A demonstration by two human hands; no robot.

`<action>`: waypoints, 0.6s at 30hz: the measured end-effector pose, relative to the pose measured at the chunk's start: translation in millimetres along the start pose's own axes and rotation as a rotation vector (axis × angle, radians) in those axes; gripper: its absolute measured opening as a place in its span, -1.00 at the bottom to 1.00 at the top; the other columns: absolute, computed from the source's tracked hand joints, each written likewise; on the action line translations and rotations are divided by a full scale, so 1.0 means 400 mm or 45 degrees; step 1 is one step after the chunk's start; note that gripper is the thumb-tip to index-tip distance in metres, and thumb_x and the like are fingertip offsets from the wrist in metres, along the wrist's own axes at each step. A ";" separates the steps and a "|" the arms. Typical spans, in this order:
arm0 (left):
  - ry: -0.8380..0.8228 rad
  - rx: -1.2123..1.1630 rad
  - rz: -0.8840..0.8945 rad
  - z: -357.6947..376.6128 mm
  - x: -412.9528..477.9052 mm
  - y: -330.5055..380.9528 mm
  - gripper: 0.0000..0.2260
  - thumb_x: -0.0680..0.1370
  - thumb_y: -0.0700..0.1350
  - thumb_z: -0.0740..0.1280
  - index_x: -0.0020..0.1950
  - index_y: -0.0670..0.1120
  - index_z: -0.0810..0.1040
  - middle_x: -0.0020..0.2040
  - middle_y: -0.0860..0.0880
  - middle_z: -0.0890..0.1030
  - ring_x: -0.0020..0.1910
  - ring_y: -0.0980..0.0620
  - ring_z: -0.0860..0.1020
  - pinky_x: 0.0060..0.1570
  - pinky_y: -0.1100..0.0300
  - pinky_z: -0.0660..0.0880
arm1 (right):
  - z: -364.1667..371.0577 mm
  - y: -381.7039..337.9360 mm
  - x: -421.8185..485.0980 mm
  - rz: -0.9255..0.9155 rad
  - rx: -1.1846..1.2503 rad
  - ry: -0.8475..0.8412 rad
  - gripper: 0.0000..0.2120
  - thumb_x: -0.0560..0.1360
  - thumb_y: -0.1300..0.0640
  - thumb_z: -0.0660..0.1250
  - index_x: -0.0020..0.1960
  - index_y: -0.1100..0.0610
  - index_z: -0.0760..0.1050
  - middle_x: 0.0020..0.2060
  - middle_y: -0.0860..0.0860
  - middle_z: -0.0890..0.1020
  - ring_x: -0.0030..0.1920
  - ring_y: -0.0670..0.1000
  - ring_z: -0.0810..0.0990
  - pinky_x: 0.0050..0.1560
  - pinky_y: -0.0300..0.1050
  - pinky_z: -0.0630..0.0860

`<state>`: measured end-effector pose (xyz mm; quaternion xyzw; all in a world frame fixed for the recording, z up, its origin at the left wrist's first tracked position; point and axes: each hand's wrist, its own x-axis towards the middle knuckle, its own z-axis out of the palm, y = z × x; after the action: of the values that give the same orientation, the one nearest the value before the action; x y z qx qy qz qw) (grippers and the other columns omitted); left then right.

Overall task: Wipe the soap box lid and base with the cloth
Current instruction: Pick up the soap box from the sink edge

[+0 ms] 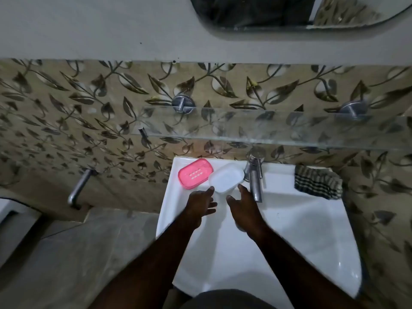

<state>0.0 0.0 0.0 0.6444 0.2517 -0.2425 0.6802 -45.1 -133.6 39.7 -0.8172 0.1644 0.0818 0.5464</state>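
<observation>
Base (pixel 195 173) is set on the sink (pixel 301 219) ledge, just beyond the left fingers. Left hand (pixel 200 205): fingers spread, nothing held, index tip at lid (pixel 226 177) edge. Right hand (pixel 244 208): fingers spread, nothing held, just beside lid. Cloth (pixel 317 182) is laid well right, past tap (pixel 255 181).

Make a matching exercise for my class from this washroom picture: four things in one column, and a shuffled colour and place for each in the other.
Column 1
1. soap box base
2. soap box lid
3. cloth
4. tap

Column 2
A. dark checked, on the back right corner of the sink
B. pink, on the sink's back left corner
C. shiny metal, spout over the basin
D. cloudy white, between the pink thing and the metal one

Pairs: 1-B, 2-D, 3-A, 4-C
</observation>
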 end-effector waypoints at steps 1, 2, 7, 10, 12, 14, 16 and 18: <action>0.010 0.004 -0.014 0.004 0.002 0.006 -0.66 0.57 0.04 0.34 0.19 -0.19 0.48 0.09 -0.19 0.59 -0.03 -0.12 0.65 -0.09 0.05 0.63 | 0.004 0.004 0.007 0.005 -0.018 -0.005 -0.48 0.59 0.15 0.27 0.51 0.18 0.22 0.42 0.12 0.38 0.32 0.09 0.46 0.37 -0.02 0.35; 0.021 -0.006 -0.024 0.006 0.004 0.010 -0.66 0.57 0.03 0.34 0.20 -0.20 0.48 0.11 -0.20 0.59 -0.03 -0.13 0.65 -0.11 0.06 0.63 | 0.004 0.003 0.012 0.012 -0.036 -0.019 -0.45 0.59 0.13 0.27 0.52 0.18 0.19 0.45 0.12 0.35 0.29 0.07 0.48 0.36 -0.02 0.35; -0.034 -0.162 -0.028 0.017 0.018 0.004 -0.68 0.59 -0.03 0.32 0.19 -0.25 0.51 0.09 -0.22 0.61 -0.01 -0.15 0.65 -0.16 0.09 0.62 | -0.013 0.013 0.018 0.030 -0.002 -0.056 -0.46 0.61 0.12 0.25 0.54 0.12 0.18 0.40 0.10 0.42 0.01 -0.07 0.51 0.01 -0.32 0.31; -0.045 -0.232 -0.042 0.027 0.025 -0.005 -0.74 0.60 -0.08 0.31 0.14 -0.26 0.52 0.03 -0.22 0.60 -0.05 -0.14 0.64 -0.10 0.06 0.61 | -0.027 0.018 0.017 0.009 0.024 -0.028 -0.49 0.60 0.12 0.26 0.52 0.12 0.23 0.39 0.03 0.44 0.05 -0.05 0.54 0.09 -0.25 0.34; -0.048 -0.261 -0.055 0.035 0.029 -0.009 -0.80 0.60 -0.10 0.30 0.08 -0.23 0.52 0.02 -0.22 0.58 -0.04 -0.15 0.64 -0.07 0.04 0.60 | -0.031 0.020 0.014 -0.001 0.045 -0.032 -0.50 0.60 0.13 0.26 0.51 0.13 0.25 0.37 0.01 0.45 0.07 -0.04 0.55 0.10 -0.24 0.36; -0.062 -0.289 -0.066 0.040 0.036 -0.011 -0.82 0.61 -0.12 0.27 0.11 -0.23 0.51 0.04 -0.22 0.58 0.02 -0.18 0.63 -0.09 0.06 0.58 | -0.030 0.028 0.016 0.015 0.048 -0.047 -0.52 0.60 0.14 0.26 0.49 0.13 0.27 0.32 0.00 0.47 0.03 -0.05 0.56 0.07 -0.22 0.39; -0.081 -0.312 -0.073 0.043 0.038 -0.009 -0.82 0.62 -0.14 0.25 0.14 -0.22 0.49 0.07 -0.23 0.58 0.12 -0.22 0.61 -0.07 0.06 0.56 | -0.028 0.033 0.018 0.033 0.060 -0.067 -0.53 0.60 0.13 0.27 0.49 0.12 0.28 0.22 0.00 0.50 -0.11 -0.10 0.55 -0.04 -0.20 0.43; -0.095 -0.319 -0.069 0.041 0.041 -0.010 -0.82 0.62 -0.16 0.25 0.16 -0.23 0.49 0.07 -0.23 0.59 0.15 -0.23 0.60 -0.04 0.06 0.56 | -0.029 0.038 0.022 0.025 0.067 -0.081 -0.53 0.60 0.13 0.27 0.48 0.11 0.29 0.18 -0.02 0.49 -0.20 -0.15 0.52 -0.07 -0.19 0.46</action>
<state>10.3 -16.8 -12.9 0.5378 0.2718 -0.2513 0.7574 -42.9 -151.0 28.1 -0.7978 0.1570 0.1086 0.5719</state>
